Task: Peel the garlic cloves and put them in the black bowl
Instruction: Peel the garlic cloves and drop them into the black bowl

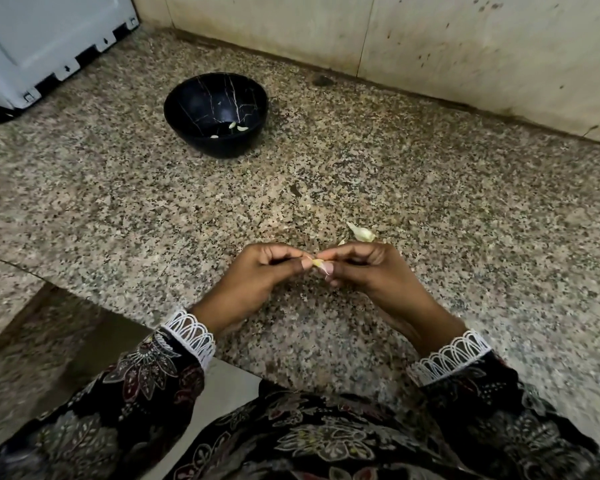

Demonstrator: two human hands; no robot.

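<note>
garlic clove (317, 262) sat pinched between the two hands, low over the speckled granite counter (465, 209), close in front of the person. that spot made sense: bits of skin could drop on the stone and not into the food. the left hand (257, 271) gripped the clove with thumb and curled fingertips at its left end. the right hand (364, 268) held the other end the same way, its thumbnail set against the skin, most likely to pick or tear it loose. so both hands were closed around this one clove, neither released. how much skin was left on it was too small to tell.

both wrists came in from the lower edge, angled toward each other so the fingertips met in the middle, knuckles up. lace cuffs and dark floral sleeves (146, 386) covered the forearms.

just beyond the right hand, on the counter, lay another garlic piece (362, 233), pale, with its papery tip on, seemingly waiting unpeeled. a small scrap lay beside it.

the black bowl (187, 98) stood well apart, further back and to the left, upright. three peeled cloves (238, 127) lay in its bottom, so the job looked partly done. a white appliance (49, 46) stood at the far left corner.
</note>
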